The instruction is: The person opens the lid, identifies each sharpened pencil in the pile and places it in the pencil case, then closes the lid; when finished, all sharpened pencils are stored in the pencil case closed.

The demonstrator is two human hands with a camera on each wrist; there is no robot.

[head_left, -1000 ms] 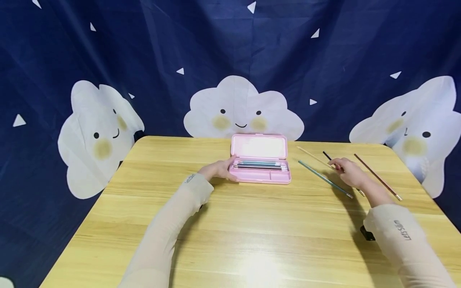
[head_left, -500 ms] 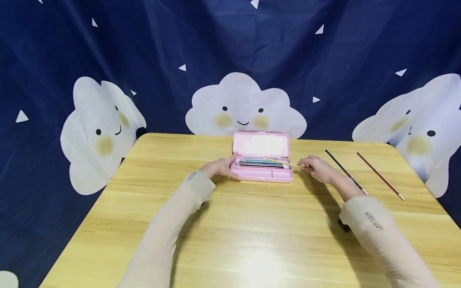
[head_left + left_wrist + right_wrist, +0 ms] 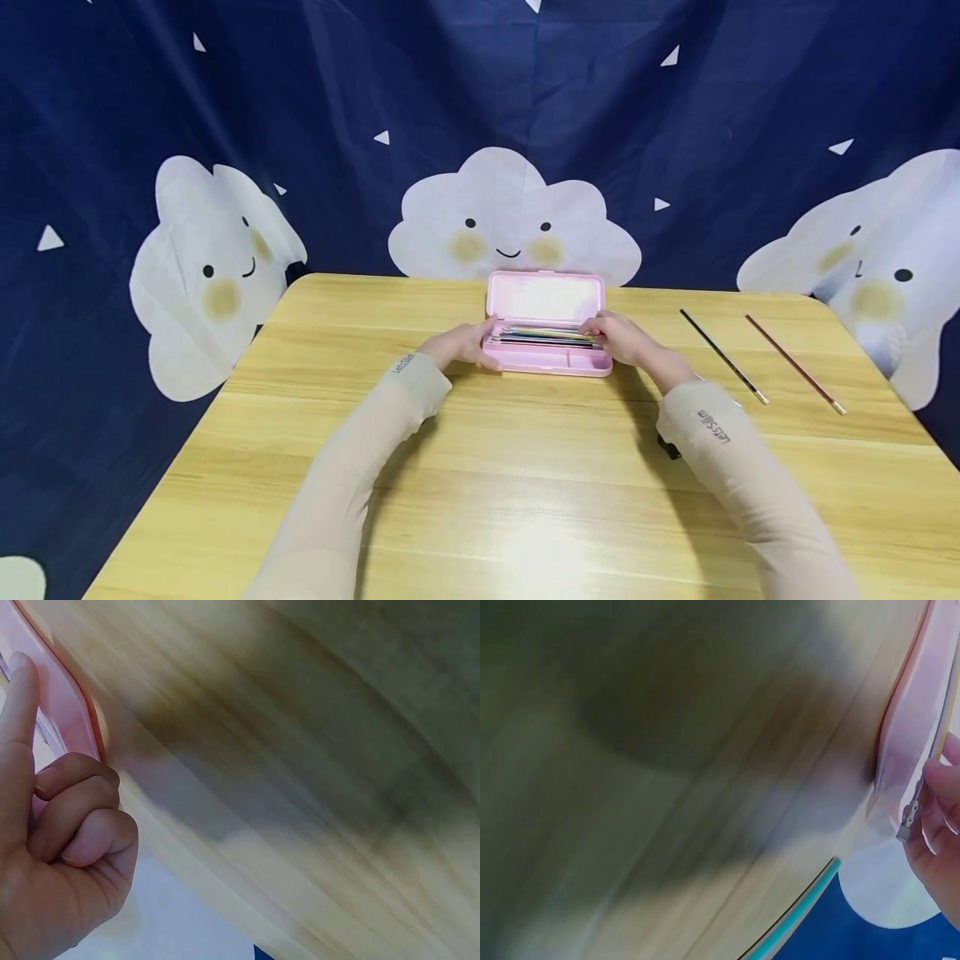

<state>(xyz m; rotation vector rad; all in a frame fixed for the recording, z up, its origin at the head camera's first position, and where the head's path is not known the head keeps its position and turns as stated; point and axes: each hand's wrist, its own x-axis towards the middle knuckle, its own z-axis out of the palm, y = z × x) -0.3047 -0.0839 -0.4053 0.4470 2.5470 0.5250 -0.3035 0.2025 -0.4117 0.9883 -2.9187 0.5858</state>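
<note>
An opened pink pencil case lies near the table's back edge, lid raised, with several pencils in its rear compartment. My left hand grips the case's left end, thumb and fingers spread about the corner. In the left wrist view its other fingers are curled in beside the pink wall. My right hand is over the case's right end, pinching a yellow pencil close to its eraser end. That pencil lies lengthwise along the case, above the other pencils.
Right of the case, a black pencil and a dark red pencil lie slanted on the wooden table. A teal pencil lies mostly under my right forearm. A navy curtain with clouds hangs behind.
My right hand has picked up the yellow pencil from the table and carried it left into the pencil case. My left hand has stayed on the case's left end.
</note>
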